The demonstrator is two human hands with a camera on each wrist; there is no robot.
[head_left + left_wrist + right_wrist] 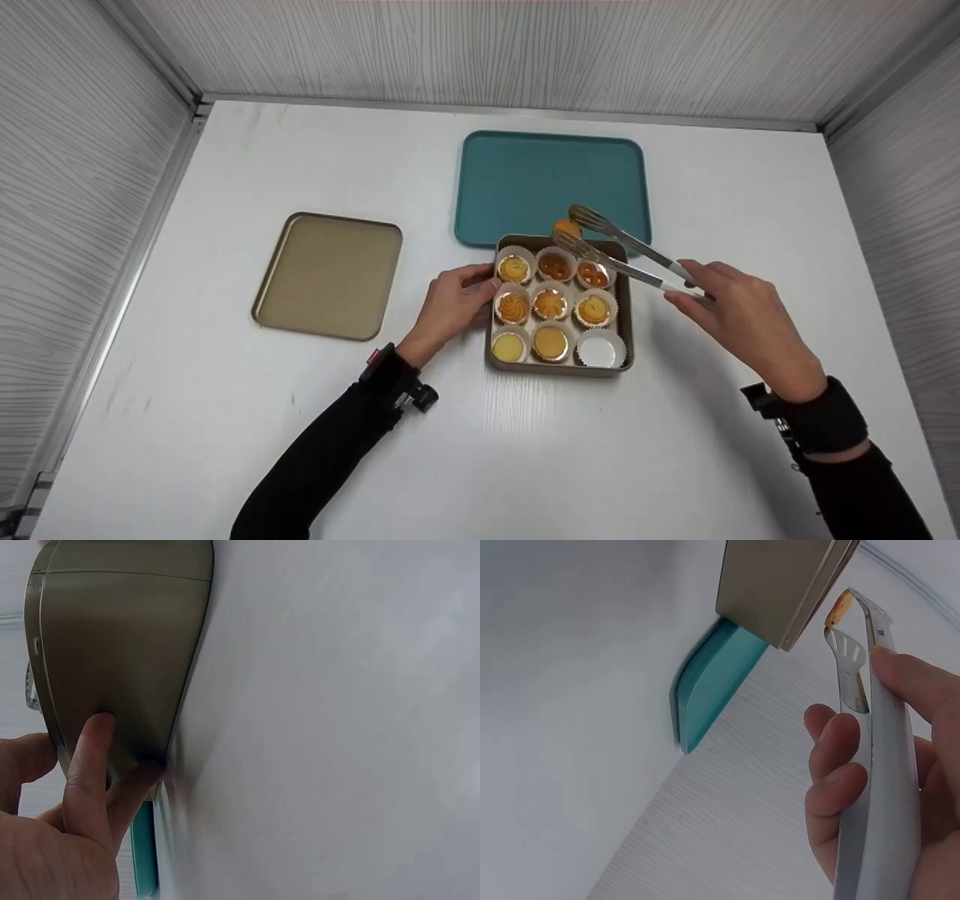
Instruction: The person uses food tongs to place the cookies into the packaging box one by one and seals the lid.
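Observation:
My right hand (pixel 739 315) grips metal serving tongs (pixel 637 274), with the thumb on one arm and fingers curled round the other. Between the slotted ends of the tongs is a small golden-orange cookie (pixel 568 227), above the far edge of a rectangular metal tin (pixel 628 337). Several baked sweets sit in white paper cups inside the tin. One paper cup (pixel 600 349), at the near right corner, has nothing in it. My left hand (pixel 450 304) holds the tin's left side, thumb at the rim and fingers (pixel 90 765) against the outer wall.
Behind the tin lies a teal tray (pixel 551 176), its near edge partly hidden by the tin. A flat gold-brown lid (pixel 330 277) lies to the left on the white table (pixel 450 465). Grey panels (pixel 480 52) border the table at the back and sides.

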